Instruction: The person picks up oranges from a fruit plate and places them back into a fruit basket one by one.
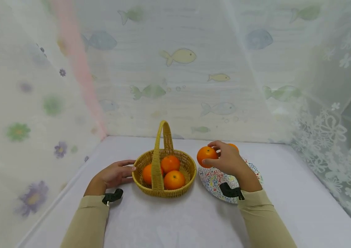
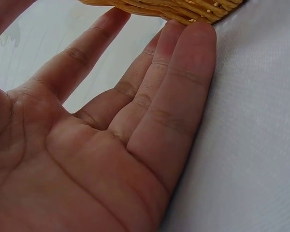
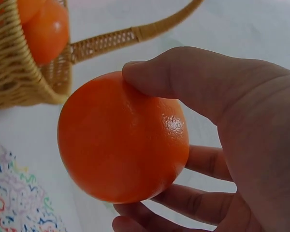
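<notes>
In the head view, my right hand (image 1: 229, 160) grips an orange (image 1: 206, 156) between thumb and fingers, above the left edge of a speckled plate (image 1: 215, 181). The right wrist view shows the thumb and curled fingers around this orange (image 3: 121, 140). Another orange (image 1: 233, 147) is partly hidden behind that hand. My left hand (image 1: 116, 174) touches the left side of a yellow wicker basket (image 1: 175, 194) with straight fingers. Its fingertips (image 2: 195, 41) meet the basket's woven wall (image 2: 179, 9) in the left wrist view. Inside the basket lie three oranges (image 1: 174, 179), under its arched handle (image 1: 157, 151).
A white cloth (image 1: 163, 224) covers the table. Behind it hangs a pale curtain (image 1: 181, 86) printed with fish. Sheer floral fabric (image 1: 324, 144) stands along the right side, and a flowered curtain (image 1: 33, 144) along the left.
</notes>
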